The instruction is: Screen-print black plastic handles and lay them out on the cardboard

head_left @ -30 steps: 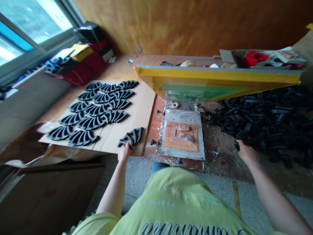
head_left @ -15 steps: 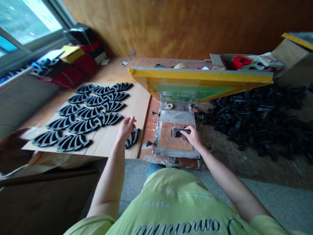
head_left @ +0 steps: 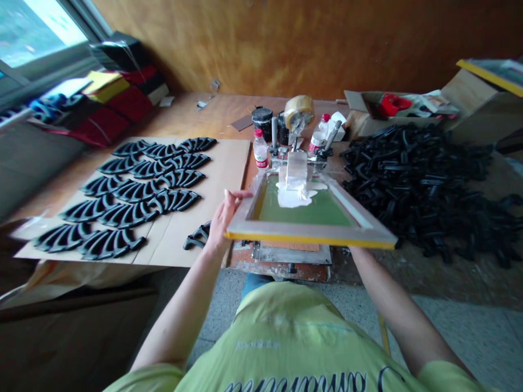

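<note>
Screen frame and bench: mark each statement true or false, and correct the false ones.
1. The left hand touches the left side of the yellow-edged wooden screen frame. True.
2. White paste lies on the green mesh of the frame. True.
3. The heap of black parts lies to the left of the frame. False: it lies to the right of it.
4. The red-capped plastic bottle stands on the cardboard sheet. False: it stands on the wooden bench, off the sheet.
5. One black arched piece lies apart from the rows on the sheet, near the left hand. True.
</note>
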The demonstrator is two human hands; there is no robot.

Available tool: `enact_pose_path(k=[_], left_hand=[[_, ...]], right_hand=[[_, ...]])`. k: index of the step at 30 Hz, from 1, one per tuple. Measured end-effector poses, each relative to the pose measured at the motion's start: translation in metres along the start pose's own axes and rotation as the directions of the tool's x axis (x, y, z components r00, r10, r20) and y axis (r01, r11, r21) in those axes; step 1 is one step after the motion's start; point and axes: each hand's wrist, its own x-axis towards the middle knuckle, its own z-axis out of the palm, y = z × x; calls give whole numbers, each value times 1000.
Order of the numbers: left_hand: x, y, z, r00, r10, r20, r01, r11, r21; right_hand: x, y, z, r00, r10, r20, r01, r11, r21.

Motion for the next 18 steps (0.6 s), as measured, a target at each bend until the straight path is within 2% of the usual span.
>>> enact_pose_path(k=[2, 4, 5, 7, 9, 11, 14, 16, 18], left_hand=[[-18, -31, -11, 990, -140, 16, 138, 988, 73], [-27, -65, -16, 976, -217, -11, 216, 968, 130], [-29, -81, -18, 971, -238, -24, 239, 960, 143], [-27, -111, -20, 963, -269, -28, 270, 951, 149], [-23, -133, -21, 962, -273, -26, 274, 949, 158], [-19, -146, -23, 963, -270, -26, 270, 947, 171], [-17, -155, -26, 962, -274, -22, 273, 946, 177], [-18, -157, -27, 961, -275, -14, 273, 947, 171], [-18, -160, -28, 962, -272, -12, 270, 948, 168]], right_hand=[[19, -3, -12, 999, 0, -50, 2, 999, 32], [34, -22, -13, 993, -108, -46, 110, 993, 42], [39, -36, -10, 980, -196, -18, 197, 980, 31], [45, -67, 1, 925, -369, 93, 374, 927, -37], [46, -92, 13, 864, -443, 239, 481, 867, -133], [43, -105, 22, 824, -419, 381, 516, 833, -200], [29, -103, 28, 781, -347, 520, 521, 821, -234], [13, -95, 25, 732, -375, 568, 567, 798, -204], [-4, -85, 18, 649, -460, 606, 640, 761, -107]])
